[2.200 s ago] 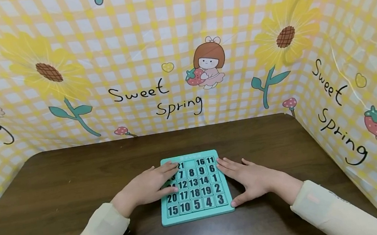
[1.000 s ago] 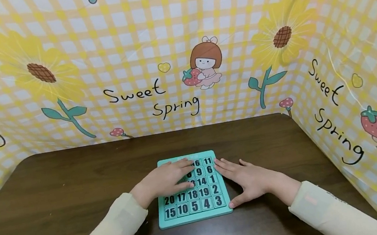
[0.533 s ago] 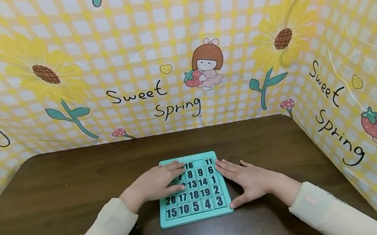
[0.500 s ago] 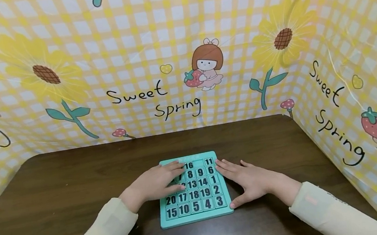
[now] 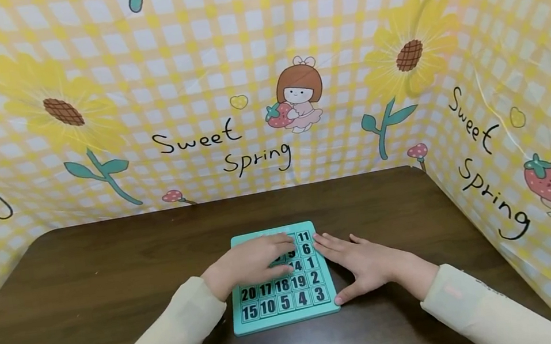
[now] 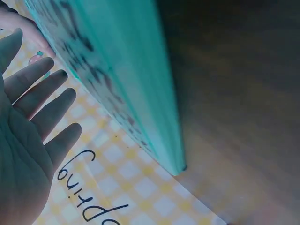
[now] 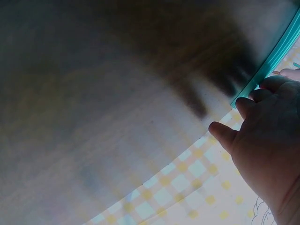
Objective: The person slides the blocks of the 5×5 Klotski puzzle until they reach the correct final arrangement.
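A turquoise number slide puzzle (image 5: pixel 285 322) lies flat on the table, its tiles printed with black numbers. My left hand (image 5: pixel 250 261) reaches over its upper left part with fingers extended, the fingertips at the top rows. It hides most of the top three rows; 11, 6 and 1 show at the right. In the left wrist view, the left hand (image 6: pixel 28 136) has spread fingers beside the tile face of the puzzle (image 6: pixel 136 89). My right hand (image 5: pixel 368 264) rests along the puzzle's right side, fingertips at the upper edge and thumb at the lower right corner.
The dark brown wooden table (image 5: pixel 111 275) extends around the puzzle. A yellow checked cloth (image 5: pixel 180 80) with flowers and "Sweet Spring" lettering stands behind the table and along both sides.
My left hand moved right, back left, then right again across the top rows. Tile 16 shifted one place left by half a second ago, moving the gap right. The right hand stayed put.
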Available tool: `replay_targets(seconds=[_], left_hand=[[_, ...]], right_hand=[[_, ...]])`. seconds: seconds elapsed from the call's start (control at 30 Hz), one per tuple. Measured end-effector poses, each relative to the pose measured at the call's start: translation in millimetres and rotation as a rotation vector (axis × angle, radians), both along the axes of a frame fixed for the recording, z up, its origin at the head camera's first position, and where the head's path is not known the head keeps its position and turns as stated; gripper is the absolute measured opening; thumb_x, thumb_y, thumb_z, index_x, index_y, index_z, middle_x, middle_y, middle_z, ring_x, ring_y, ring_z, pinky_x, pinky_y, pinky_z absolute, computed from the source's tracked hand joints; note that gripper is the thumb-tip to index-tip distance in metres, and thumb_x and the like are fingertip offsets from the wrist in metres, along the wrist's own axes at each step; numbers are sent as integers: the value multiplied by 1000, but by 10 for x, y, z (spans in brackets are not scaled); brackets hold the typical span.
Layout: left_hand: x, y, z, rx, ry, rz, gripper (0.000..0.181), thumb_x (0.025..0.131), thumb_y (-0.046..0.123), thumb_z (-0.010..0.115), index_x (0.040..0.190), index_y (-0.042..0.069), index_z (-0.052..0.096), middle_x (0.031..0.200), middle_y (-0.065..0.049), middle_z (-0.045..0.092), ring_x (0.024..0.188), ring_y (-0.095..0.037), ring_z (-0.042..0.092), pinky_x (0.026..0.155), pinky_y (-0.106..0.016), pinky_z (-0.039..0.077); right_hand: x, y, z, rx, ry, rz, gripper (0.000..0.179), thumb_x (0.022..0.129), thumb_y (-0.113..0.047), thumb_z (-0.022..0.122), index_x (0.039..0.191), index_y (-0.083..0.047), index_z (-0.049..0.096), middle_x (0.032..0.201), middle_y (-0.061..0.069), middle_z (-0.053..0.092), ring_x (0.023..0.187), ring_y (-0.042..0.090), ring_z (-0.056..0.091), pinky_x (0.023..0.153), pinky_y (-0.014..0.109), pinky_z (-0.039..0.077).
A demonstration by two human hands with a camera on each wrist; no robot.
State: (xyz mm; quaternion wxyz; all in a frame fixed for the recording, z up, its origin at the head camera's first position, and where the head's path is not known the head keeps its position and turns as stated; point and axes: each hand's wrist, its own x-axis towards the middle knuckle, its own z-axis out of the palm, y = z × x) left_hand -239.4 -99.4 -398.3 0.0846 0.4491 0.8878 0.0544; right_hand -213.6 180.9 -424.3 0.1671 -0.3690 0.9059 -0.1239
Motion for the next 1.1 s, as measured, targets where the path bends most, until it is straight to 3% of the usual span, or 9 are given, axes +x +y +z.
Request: replay_targets(seconds=[0.23, 0.47, 0.67, 1.1], left_hand=[[-74, 142, 50, -18, -37, 2, 55, 101, 40, 55, 145, 8, 52, 154, -11, 46, 144, -25, 43, 116, -45, 38], [-97, 186, 37, -114, -70, 72, 64, 99, 51, 54, 151, 16, 44, 160, -3, 38, 153, -23, 25, 119, -55, 29], [-81, 152, 23, -128, -87, 95, 67, 99, 53, 53, 154, 17, 39, 162, 0, 34, 154, -24, 21, 120, -57, 27], [-22, -86, -26, -77, -86, 120, 66, 98, 54, 53, 152, 17, 43, 161, -1, 36, 153, -23, 27, 119, -56, 28]], right_hand=[[17, 3, -4, 5, -8, 1, 113, 81, -73, 63, 162, -18, 6, 170, -1, 0, 157, 23, 5, 118, 68, 13], [2, -16, -5, -1, -7, 4, 112, 81, -73, 63, 162, -19, 6, 170, -1, -1, 157, 22, 4, 119, 68, 13], [-6, -20, 5, 1, -4, 5, 112, 81, -72, 64, 162, -17, 7, 170, 0, 0, 157, 24, 5, 118, 69, 14], [16, -17, 13, -10, 2, 12, 112, 82, -72, 63, 161, -15, 10, 170, 4, 2, 156, 27, 7, 117, 70, 14]])
